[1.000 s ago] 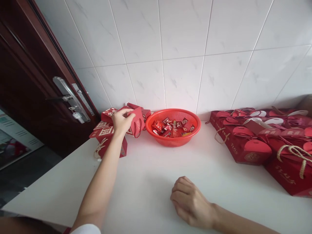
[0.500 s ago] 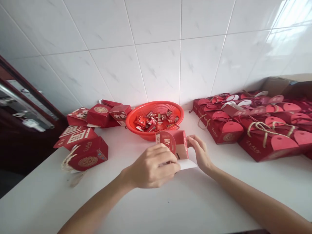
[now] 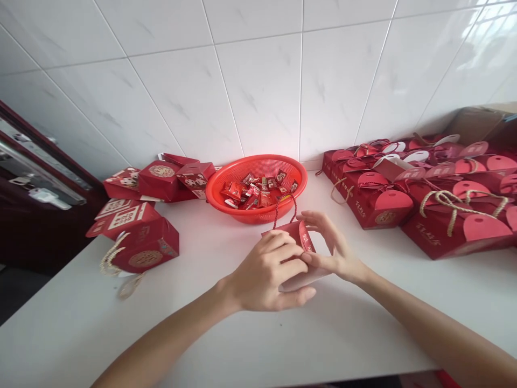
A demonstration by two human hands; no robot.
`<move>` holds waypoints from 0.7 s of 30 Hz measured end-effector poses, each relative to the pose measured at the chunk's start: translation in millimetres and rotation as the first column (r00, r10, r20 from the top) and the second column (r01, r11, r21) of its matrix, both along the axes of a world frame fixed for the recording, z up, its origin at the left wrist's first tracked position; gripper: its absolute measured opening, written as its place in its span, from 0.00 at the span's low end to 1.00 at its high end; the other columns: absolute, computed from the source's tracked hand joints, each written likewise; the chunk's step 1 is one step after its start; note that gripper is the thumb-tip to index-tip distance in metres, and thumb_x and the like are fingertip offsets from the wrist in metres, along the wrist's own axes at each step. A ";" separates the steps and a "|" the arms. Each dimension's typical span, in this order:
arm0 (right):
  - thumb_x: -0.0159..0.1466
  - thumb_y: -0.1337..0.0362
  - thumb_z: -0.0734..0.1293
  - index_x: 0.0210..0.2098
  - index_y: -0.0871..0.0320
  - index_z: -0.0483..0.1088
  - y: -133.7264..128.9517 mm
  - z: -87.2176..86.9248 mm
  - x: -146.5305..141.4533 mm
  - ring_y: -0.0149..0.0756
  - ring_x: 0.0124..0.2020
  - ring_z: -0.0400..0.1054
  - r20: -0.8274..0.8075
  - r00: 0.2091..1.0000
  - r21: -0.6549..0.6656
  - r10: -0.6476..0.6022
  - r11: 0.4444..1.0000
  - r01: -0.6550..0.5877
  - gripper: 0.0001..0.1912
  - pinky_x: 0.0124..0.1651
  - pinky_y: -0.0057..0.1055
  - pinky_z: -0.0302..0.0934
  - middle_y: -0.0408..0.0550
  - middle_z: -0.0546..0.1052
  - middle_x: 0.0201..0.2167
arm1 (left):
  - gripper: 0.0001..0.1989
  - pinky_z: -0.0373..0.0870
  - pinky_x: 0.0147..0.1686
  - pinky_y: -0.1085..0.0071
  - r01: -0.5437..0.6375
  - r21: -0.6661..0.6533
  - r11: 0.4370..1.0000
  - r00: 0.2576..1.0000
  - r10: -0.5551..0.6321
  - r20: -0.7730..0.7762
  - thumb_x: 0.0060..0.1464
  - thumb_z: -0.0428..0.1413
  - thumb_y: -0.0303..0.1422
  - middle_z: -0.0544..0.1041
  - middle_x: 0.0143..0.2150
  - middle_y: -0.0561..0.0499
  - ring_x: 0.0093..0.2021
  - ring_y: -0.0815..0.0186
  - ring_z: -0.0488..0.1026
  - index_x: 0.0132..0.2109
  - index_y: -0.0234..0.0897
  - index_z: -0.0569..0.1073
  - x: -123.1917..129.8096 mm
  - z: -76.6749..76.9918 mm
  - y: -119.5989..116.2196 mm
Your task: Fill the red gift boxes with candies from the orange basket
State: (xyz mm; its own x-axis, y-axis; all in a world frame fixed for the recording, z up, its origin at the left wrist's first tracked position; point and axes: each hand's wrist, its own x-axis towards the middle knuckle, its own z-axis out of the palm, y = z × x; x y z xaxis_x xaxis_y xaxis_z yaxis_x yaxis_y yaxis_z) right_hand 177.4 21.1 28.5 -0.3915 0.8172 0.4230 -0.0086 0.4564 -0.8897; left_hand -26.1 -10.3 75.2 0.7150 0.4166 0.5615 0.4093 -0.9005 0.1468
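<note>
In front of me is a small red paper gift box (image 3: 297, 231) with a red cord handle (image 3: 293, 207) looped up at its far side. My left hand (image 3: 274, 269) lies over the box's left side and top, its fingers curled on the card and its thumb along the near side. My right hand (image 3: 333, 248) grips the right end, with the thumb on a rounded, printed flap and the fingers behind it. Just beyond the box stands a red plastic basket (image 3: 214, 202) holding wrapped candies (image 3: 252, 196). The left hand covers much of the box.
Several red boxes (image 3: 147, 248) are grouped at the left of the white table (image 3: 226, 350). Many tied gift boxes (image 3: 375, 207) fill the right side, with a brown carton (image 3: 476, 126) behind them. A tiled wall (image 3: 258, 97) closes off the back.
The box has turned, so its red cord now shows upright and the end flap lies folded over. My right hand has moved in, its thumb now on that flap. The view has shifted slightly.
</note>
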 end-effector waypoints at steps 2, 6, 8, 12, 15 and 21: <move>0.61 0.52 0.72 0.61 0.51 0.59 -0.7 1.0 0.7 0.50 0.62 0.62 0.045 0.999 0.056 -0.013 0.998 0.010 0.34 0.65 0.52 0.56 0.55 0.65 0.62 | 0.12 0.63 0.59 0.53 0.007 -0.016 1.000 1.000 -0.007 -0.008 0.58 0.58 0.43 0.80 0.42 0.46 0.48 0.57 0.72 0.39 0.38 0.77 -2.2 2.3 2.0; 0.64 0.54 0.70 0.62 0.51 0.58 -3.2 1.8 -0.8 0.48 0.62 0.63 0.075 0.996 0.141 -0.051 0.989 0.040 0.31 0.64 0.50 0.57 0.54 0.67 0.61 | 0.11 0.64 0.59 0.54 0.014 -0.087 0.996 1.000 -0.013 0.004 0.62 0.55 0.39 0.77 0.35 0.49 0.42 0.61 0.72 0.35 0.38 0.77 -3.7 5.2 4.7; 0.66 0.56 0.68 0.60 0.52 0.61 -5.1 1.7 -3.2 0.45 0.58 0.66 0.055 0.993 0.163 -0.103 0.982 0.093 0.25 0.62 0.47 0.60 0.53 0.69 0.58 | 0.11 0.69 0.53 0.58 0.000 -0.132 0.991 0.998 0.009 0.064 0.63 0.53 0.34 0.74 0.29 0.51 0.35 0.65 0.70 0.33 0.38 0.75 -4.1 6.6 6.0; 0.68 0.54 0.65 0.45 0.55 0.70 -7.4 2.1 -7.8 0.39 0.43 0.71 0.002 0.962 0.084 -0.274 0.958 0.273 0.12 0.49 0.37 0.66 0.49 0.76 0.41 | 0.09 0.72 0.48 0.61 0.000 -0.238 0.971 0.976 0.052 0.210 0.61 0.54 0.28 0.74 0.28 0.53 0.32 0.67 0.69 0.31 0.38 0.73 -8.3 13.4 9.3; 0.69 0.52 0.63 0.32 0.56 0.69 -6.5 5.1 -8.2 0.33 0.30 0.65 -0.032 0.934 -0.010 -0.356 0.934 0.356 0.15 0.36 0.31 0.63 0.44 0.71 0.28 | 0.04 0.73 0.39 0.66 -0.006 -0.329 0.944 0.974 0.080 0.211 0.59 0.56 0.26 0.75 0.29 0.52 0.32 0.67 0.70 0.35 0.38 0.75 -15.2 21.1 10.9; 0.66 0.53 0.64 0.27 0.56 0.66 -3.9 14.3 -2.7 0.30 0.25 0.57 -0.119 0.907 -0.125 -0.405 0.912 0.391 0.16 0.27 0.28 0.56 0.42 0.65 0.23 | 0.12 0.76 0.46 0.67 -0.131 -0.432 0.892 0.988 0.154 0.019 0.54 0.58 0.24 0.78 0.43 0.48 0.52 0.59 0.75 0.44 0.41 0.79 -30.2 38.9 3.1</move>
State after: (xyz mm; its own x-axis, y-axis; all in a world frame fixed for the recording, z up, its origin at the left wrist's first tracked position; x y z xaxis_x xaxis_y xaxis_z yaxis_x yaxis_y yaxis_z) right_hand 174.7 17.1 42.8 0.0315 0.9320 0.3610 0.0288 0.3602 -0.9324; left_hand -56.3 -7.2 114.1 0.6052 0.7200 0.3395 0.5100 -0.6782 0.5292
